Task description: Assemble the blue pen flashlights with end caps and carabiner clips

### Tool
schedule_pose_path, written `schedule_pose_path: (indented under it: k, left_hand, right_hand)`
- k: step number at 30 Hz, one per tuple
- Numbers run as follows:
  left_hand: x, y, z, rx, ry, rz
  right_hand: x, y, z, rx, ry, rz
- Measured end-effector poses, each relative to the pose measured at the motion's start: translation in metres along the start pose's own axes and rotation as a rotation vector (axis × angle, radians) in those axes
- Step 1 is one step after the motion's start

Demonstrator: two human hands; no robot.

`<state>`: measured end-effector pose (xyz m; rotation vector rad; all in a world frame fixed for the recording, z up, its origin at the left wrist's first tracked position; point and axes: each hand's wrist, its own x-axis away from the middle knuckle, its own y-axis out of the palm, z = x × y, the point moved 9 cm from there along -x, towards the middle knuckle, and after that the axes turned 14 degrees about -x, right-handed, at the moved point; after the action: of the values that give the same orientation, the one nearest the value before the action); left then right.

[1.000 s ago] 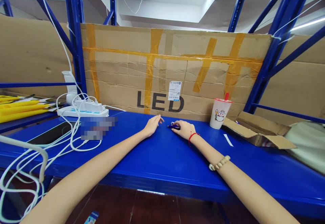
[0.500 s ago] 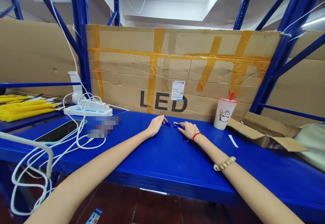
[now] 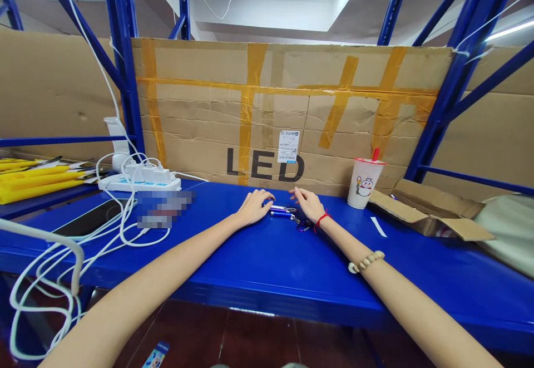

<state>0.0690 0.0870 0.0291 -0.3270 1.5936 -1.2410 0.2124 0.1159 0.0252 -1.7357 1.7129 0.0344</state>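
Note:
On the blue table point(image 3: 267, 262) lie slim blue and silver metallic cylinders point(image 3: 281, 212), side by side, with a small ring and clip point(image 3: 302, 224) at their right end. My left hand point(image 3: 254, 206) rests at their left end, its fingers apart and its thumb close to or touching them. Just to their right is my right hand point(image 3: 308, 204), raised slightly, with its fingers loosely spread and nothing held. It wears a red string at the wrist.
Behind stands a large cardboard sheet point(image 3: 200, 128) marked LED. At right are a paper cup point(image 3: 364, 184) with a red straw, a white strip point(image 3: 378, 226) and an open carton point(image 3: 434, 206). At left are a power strip point(image 3: 142, 181), white cables point(image 3: 125, 237) and a black phone point(image 3: 89, 217).
Both hands have come off the blue cylinders, which now lie together on the table. My right hand has opened and lifted. The view has shifted slightly.

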Motion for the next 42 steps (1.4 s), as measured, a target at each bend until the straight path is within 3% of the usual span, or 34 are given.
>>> schedule_pose_path:
  k: [2,6,10,13,18,22,28,33,39,42]
  left_hand:
    - [0.001,0.000,-0.006,-0.094,-0.044,-0.007]
    - [0.004,-0.008,-0.042,-0.259,-0.301,0.020]
    - [0.010,-0.008,-0.076,-0.295,-0.489,-0.028]
    - [0.013,-0.003,-0.087,-0.274,-0.567,-0.079]
    - [0.009,0.006,-0.077,-0.190,-0.508,-0.157]
    - [0.007,0.010,-0.074,-0.184,-0.474,-0.191]
    - [0.010,0.010,-0.086,-0.155,-0.533,-0.168]
    - [0.008,0.004,-0.083,-0.149,-0.526,-0.101]
    - [0.004,-0.004,-0.073,-0.202,-0.454,-0.024]
    - [0.005,-0.016,-0.069,-0.194,-0.459,0.086]
  right_hand:
    - [0.001,-0.014,0.001,0.100,0.039,0.102]
    - [0.006,-0.031,0.001,0.222,0.104,0.224]
    - [0.007,-0.026,0.001,0.290,0.136,0.168]
    - [0.008,-0.019,0.001,0.344,0.163,0.087]
    - [0.010,-0.010,0.003,0.309,0.182,0.002]
    - [0.009,0.006,0.010,0.072,0.183,-0.106]
    - [0.007,0.010,0.014,-0.178,0.202,-0.094]
    - [0.008,0.008,0.003,-0.021,0.068,-0.123]
    - [0.021,0.029,-0.007,0.153,0.067,-0.341]
    - [0.019,0.020,-0.022,0.402,-0.049,-0.252]
